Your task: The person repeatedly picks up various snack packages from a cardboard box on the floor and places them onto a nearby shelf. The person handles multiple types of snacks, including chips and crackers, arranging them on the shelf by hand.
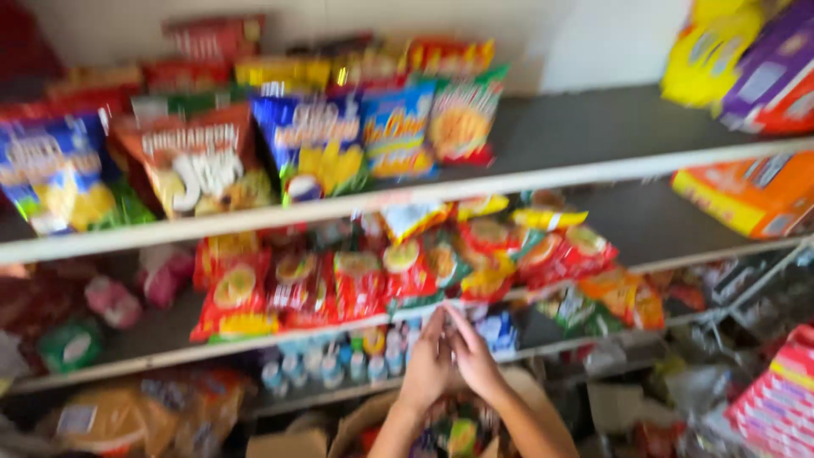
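Observation:
The picture is blurred by motion. My left hand point(426, 366) and my right hand point(476, 360) are raised side by side at the bottom centre, fingers pointing up and meeting at the tips. The fingertips reach the front edge of the middle shelf point(153, 354), just below a row of red snack packets point(356, 284). I cannot tell whether anything is pinched between the fingers. Under my wrists is an open cardboard box point(360, 424) with colourful packets point(458, 432) inside. Small blue and white bottles point(331, 365) stand in a row left of my hands.
The top shelf point(593, 174) carries blue, orange and red snack bags point(314, 140). Orange boxes point(746, 195) and purple and yellow packs point(746, 59) sit at the right. Bread-like bags point(127, 416) lie at the lower left, and pink striped packs point(780, 399) at the lower right.

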